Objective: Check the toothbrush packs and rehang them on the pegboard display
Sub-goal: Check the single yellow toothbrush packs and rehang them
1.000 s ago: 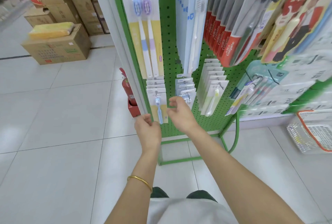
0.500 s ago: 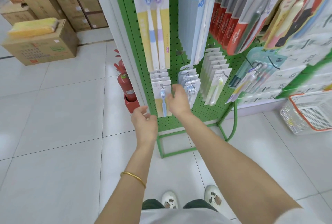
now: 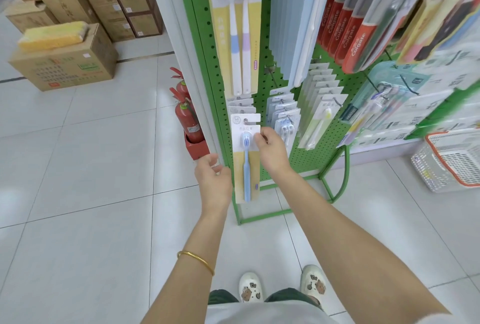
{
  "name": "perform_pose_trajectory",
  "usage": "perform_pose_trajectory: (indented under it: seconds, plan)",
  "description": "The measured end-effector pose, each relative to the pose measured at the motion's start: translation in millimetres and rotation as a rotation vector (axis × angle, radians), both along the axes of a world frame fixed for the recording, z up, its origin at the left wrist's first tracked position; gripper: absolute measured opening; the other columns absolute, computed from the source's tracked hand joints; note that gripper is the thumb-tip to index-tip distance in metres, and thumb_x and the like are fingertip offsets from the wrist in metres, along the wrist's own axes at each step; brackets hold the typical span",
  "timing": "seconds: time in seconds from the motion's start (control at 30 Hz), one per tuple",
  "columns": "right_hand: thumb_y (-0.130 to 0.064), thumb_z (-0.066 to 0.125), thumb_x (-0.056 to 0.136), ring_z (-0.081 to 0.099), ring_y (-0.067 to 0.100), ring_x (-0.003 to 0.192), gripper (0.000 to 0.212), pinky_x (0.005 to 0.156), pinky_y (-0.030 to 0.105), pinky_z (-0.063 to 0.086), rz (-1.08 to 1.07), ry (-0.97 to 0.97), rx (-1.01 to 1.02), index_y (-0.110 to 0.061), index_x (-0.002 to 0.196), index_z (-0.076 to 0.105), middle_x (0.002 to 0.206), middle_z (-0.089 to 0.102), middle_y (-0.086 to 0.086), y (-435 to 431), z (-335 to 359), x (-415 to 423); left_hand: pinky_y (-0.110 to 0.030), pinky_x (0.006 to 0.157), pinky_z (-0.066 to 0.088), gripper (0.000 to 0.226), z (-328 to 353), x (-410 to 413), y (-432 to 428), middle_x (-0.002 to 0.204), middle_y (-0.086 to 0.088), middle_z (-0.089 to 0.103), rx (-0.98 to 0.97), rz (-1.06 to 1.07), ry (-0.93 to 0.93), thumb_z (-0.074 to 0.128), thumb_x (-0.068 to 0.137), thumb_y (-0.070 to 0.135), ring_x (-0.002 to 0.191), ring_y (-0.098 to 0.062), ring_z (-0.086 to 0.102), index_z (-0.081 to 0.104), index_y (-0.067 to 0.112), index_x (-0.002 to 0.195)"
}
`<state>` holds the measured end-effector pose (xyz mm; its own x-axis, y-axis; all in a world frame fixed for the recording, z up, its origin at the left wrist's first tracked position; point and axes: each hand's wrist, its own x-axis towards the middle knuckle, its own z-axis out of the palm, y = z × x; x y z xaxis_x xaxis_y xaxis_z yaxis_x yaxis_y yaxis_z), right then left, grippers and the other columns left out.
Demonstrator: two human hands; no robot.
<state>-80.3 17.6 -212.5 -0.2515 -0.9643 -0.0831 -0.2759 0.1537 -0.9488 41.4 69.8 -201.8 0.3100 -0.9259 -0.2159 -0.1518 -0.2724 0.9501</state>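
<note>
Hanging upright from its peg (image 3: 246, 121), the front toothbrush pack (image 3: 246, 167) lay between the hands: the right hand (image 3: 272, 153), the nearer, pinched its upper right edge; the left hand (image 3: 213, 175) hovered empty, loosely curled, beside its lower left edge.

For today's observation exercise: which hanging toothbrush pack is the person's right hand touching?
The yellow-and-white card pack with one blue toothbrush, frontmost on the lower-left peg; the right hand pinches its edge.

Green pegboard (image 3: 262, 37) dotted with holes. A white-and-yellow toothbrush pack (image 3: 253, 167) shows a pale blue brush (image 3: 246, 170). At its nine o'clock, a red fire extinguisher (image 3: 187, 121).
</note>
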Motion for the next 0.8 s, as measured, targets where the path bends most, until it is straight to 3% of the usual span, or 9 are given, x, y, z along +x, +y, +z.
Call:
perform_pose_trajectory:
  seconds: [0.1,0.2,0.3,0.4,0.47,0.6,0.73,0.8]
  plan:
    - [-0.011,0.044,0.098,0.034,0.008,0.062,0.018,0.054,0.012,0.031,-0.044,-0.112,-0.030,-0.007,0.081,0.045,0.069,0.038,-0.003,10,4,0,-0.030,0.094,0.045,0.028,3,-4,2,0.117,0.002,0.048,-0.019,-0.008,0.028,0.042,0.093,0.001,0.100,-0.010,0.051,0.048,0.013,0.118]
    - [-0.010,0.046,0.098,0.035,0.008,0.062,0.017,0.054,0.010,0.031,-0.052,-0.176,-0.045,-0.006,0.081,0.047,0.069,0.039,-0.002,16,10,0,-0.032,0.093,0.047,0.012,5,-11,3,0.101,0.007,0.056,-0.033,-0.030,0.105,0.042,0.098,0.014,0.098,-0.013,0.055,0.052,0.018,0.102]
    - [-0.012,0.049,0.096,0.037,0.009,0.063,0.021,0.058,0.015,0.034,-0.032,-0.204,-0.020,-0.010,0.075,0.048,0.067,0.041,-0.004,18,14,-4,-0.034,0.092,0.047,0.024,9,-20,4,0.096,0.004,0.056,-0.039,-0.090,0.128,0.036,0.102,0.030,0.097,-0.017,0.057,0.054,0.015,0.101]
    - [-0.017,0.053,0.094,0.043,0.015,0.066,0.021,0.066,0.030,0.039,-0.032,-0.226,-0.011,-0.008,0.075,0.054,0.067,0.048,-0.002,24,16,-14,-0.015,0.067,0.040,0.025,17,-32,5,0.080,0.009,0.048,-0.053,-0.175,0.067,0.039,0.101,0.036,0.068,0.005,0.048,0.048,0.014,0.095]
    - [-0.016,0.056,0.092,0.042,0.011,0.061,0.024,0.065,0.031,0.038,-0.063,-0.241,-0.021,-0.013,0.068,0.054,0.059,0.048,-0.012,29,21,-26,-0.009,0.057,0.038,0.018,19,-43,7,0.077,0.011,0.047,-0.075,-0.239,0.014,0.049,0.098,0.032,0.059,0.010,0.048,0.047,0.015,0.097]
    - [-0.012,0.059,0.091,0.038,0.005,0.053,0.030,0.062,0.030,0.038,-0.117,-0.229,-0.036,-0.015,0.063,0.050,0.050,0.042,-0.016,38,36,-55,-0.005,0.066,0.042,0.019,24,-66,16,0.091,0.015,0.057,-0.088,-0.352,0.095,0.058,0.094,0.019,0.073,0.014,0.057,0.048,0.021,0.109]
    - [-0.015,0.060,0.091,0.045,0.019,0.066,0.025,0.069,0.047,0.050,-0.231,-0.299,0.004,-0.016,0.066,0.054,0.061,0.047,-0.004,44,35,-88,-0.023,0.083,0.052,0.039,18,-78,24,0.103,0.007,0.068,-0.045,-0.552,0.142,0.063,0.090,0.010,0.094,-0.007,0.066,0.047,0.023,0.123]
    - [-0.014,0.059,0.091,0.047,0.021,0.065,0.026,0.064,0.044,0.049,-0.291,-0.364,0.005,-0.016,0.066,0.053,0.062,0.049,0.002,47,34,-104,-0.030,0.092,0.051,0.054,13,-83,33,0.112,0.005,0.067,0.003,-0.627,0.111,0.066,0.087,0.009,0.100,-0.010,0.065,0.040,0.024,0.132]
